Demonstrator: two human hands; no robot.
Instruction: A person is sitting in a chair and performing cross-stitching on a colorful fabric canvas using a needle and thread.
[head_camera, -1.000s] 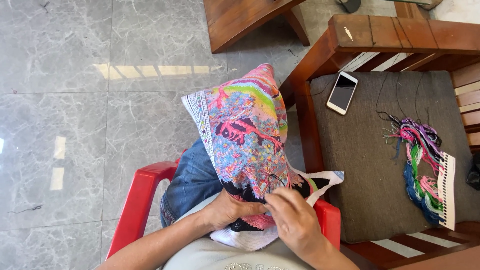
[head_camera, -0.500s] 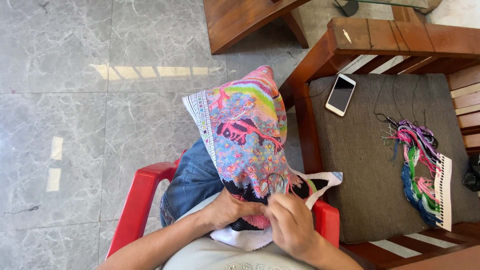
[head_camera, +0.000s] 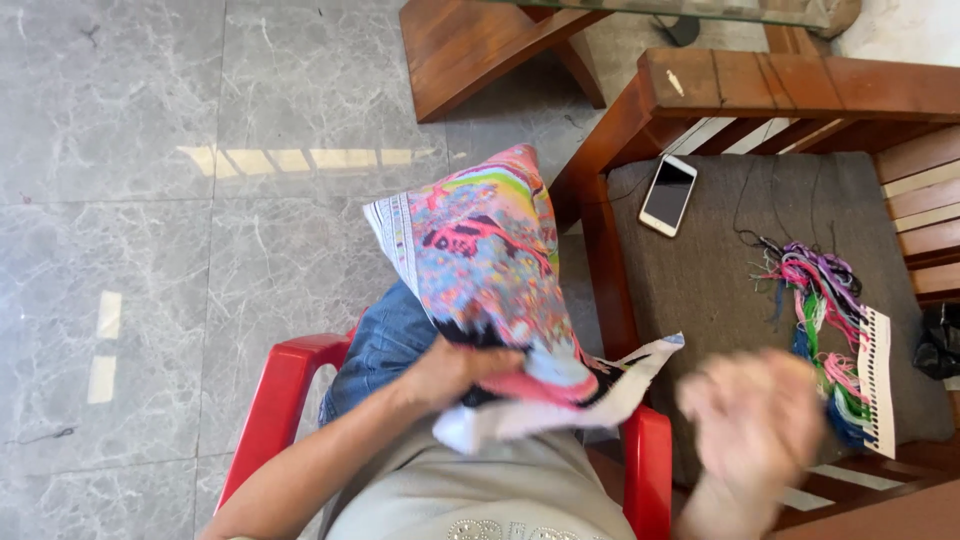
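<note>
The left hand (head_camera: 455, 368) is clenched on the near, lower edge of a brightly coloured cross-stitch canvas (head_camera: 487, 262) of pink, green and black stitching with a white border, which drapes over the person's lap and denim-clad knee. The canvas sits above the front edge of the red plastic chair (head_camera: 285, 385) that the person occupies. The right hand (head_camera: 752, 420) is lifted off to the side, over the near edge of the grey seat cushion (head_camera: 700, 290) of a wooden armchair; it is motion-blurred, so I cannot tell whether it is loose or pinching something (a needle or thread would be too fine to show here).

On that cushion, toward its far-left corner, lies a white smartphone (head_camera: 668, 194). Along its right edge rests a bundle of multicoloured embroidery threads on a white card organiser (head_camera: 835, 345).

The risk, as I judge it: with only one hand gripping, the fabric could slide off the knee toward the grey marble floor (head_camera: 150, 250), and a quick sideways pull could snag or tangle any thread.
</note>
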